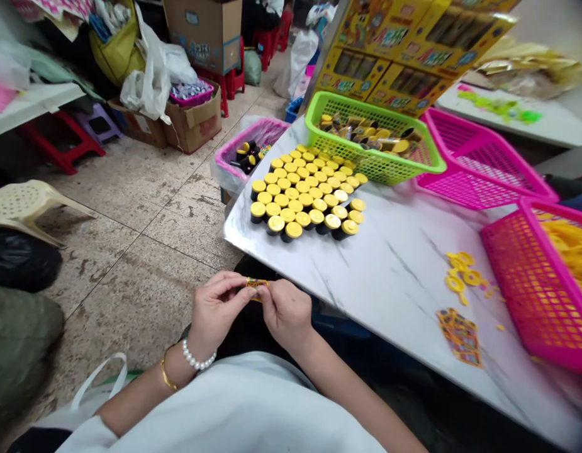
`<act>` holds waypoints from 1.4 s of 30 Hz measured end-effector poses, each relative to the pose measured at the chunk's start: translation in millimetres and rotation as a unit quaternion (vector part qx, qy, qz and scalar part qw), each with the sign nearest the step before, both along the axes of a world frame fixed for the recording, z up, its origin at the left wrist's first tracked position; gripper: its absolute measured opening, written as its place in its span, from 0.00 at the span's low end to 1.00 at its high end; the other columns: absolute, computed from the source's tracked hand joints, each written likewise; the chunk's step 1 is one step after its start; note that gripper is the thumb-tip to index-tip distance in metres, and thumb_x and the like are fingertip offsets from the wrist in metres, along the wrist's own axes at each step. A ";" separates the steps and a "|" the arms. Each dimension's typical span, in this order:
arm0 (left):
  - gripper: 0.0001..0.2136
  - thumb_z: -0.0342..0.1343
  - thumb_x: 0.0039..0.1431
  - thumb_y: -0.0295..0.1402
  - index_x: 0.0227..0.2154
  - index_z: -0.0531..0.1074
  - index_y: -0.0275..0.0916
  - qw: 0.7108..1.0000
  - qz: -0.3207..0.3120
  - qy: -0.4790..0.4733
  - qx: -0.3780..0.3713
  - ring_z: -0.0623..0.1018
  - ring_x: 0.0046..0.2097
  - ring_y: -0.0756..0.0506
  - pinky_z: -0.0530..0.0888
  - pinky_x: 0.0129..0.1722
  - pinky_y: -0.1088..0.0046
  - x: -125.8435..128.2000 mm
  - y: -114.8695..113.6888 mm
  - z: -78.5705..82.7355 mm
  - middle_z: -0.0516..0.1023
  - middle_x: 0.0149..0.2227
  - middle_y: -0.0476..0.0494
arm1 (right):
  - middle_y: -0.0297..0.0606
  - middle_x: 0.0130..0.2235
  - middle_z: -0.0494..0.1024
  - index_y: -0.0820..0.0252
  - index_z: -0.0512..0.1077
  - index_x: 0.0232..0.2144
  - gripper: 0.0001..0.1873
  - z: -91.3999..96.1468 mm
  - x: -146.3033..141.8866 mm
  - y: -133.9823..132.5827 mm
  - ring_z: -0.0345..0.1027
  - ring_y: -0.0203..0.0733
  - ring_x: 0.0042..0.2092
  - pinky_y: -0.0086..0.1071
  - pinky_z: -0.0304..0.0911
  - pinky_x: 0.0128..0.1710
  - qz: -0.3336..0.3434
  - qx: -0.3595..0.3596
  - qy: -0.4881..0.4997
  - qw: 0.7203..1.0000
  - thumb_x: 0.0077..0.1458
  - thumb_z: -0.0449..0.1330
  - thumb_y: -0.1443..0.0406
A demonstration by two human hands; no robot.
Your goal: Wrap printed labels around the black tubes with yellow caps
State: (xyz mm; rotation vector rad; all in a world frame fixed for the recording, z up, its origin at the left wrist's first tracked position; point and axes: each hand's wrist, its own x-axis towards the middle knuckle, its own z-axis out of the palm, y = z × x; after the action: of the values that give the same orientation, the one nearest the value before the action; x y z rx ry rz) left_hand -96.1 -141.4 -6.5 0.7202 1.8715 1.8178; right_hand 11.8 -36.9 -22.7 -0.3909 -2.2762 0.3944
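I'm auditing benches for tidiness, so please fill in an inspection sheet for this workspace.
Surface: white marbled table.
Work items: printed piece in hand; similar cards piled at right; yellow-capped tubes standing grouped before the green basket.
Clutter: yellow rings and small bits loose beside the right pink basket.
Grip: left hand and right hand both hold the printed piece, off the table.
Cables: nothing seen.
Surroundings: cream stool, cardboard boxes and bags at left; yellow packages stacked behind the green basket.
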 end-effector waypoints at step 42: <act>0.13 0.72 0.45 0.27 0.29 0.73 0.31 0.798 -0.139 -0.586 0.023 0.58 0.17 0.62 0.50 0.12 0.89 -8.9 52.6 10.7 0.71 0.24 0.54 | 0.41 0.43 0.84 0.56 0.79 0.41 0.13 35.5 36.6 31.6 0.79 0.45 0.44 0.40 0.76 0.47 -0.003 -0.544 0.115 0.831 0.58 0.65 0.56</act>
State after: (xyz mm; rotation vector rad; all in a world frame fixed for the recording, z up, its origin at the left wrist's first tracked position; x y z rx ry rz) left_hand -105.0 -88.7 4.2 -0.1774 0.8189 1.4996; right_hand 48.4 -5.2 12.8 -0.8436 -1.5967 1.6432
